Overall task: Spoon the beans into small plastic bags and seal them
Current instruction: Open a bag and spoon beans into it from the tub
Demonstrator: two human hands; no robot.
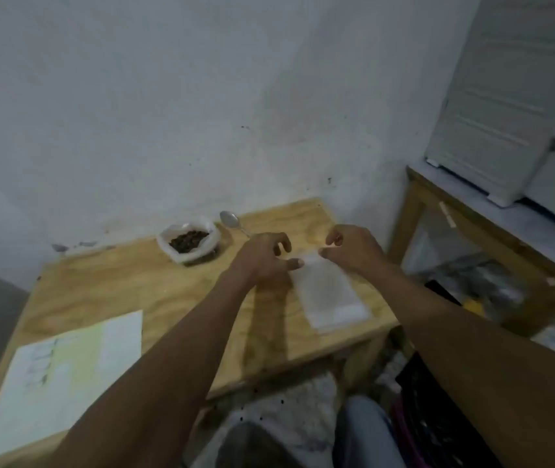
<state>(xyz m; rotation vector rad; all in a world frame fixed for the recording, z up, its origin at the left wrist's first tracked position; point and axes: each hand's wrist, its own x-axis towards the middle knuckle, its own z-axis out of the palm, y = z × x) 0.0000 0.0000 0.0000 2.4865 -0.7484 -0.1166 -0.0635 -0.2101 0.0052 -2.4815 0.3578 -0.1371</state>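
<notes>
Your left hand [262,256] rested with loosely curled fingers on the near-left of one plastic bag [328,292] by the bench's [134,282] right edge; your right hand [350,246] pinched its far end. One open bag of beans [188,241] and one spoon [233,221] sat along the far edge, and one paper sheet [63,376] at the near-left corner.

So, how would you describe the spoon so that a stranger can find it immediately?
Start at the wooden table standing against the white wall. At its far edge sits a white bag of dark beans; the spoon lies just right of it, beyond the left hand. It is the only shiny metal thing there.
</notes>
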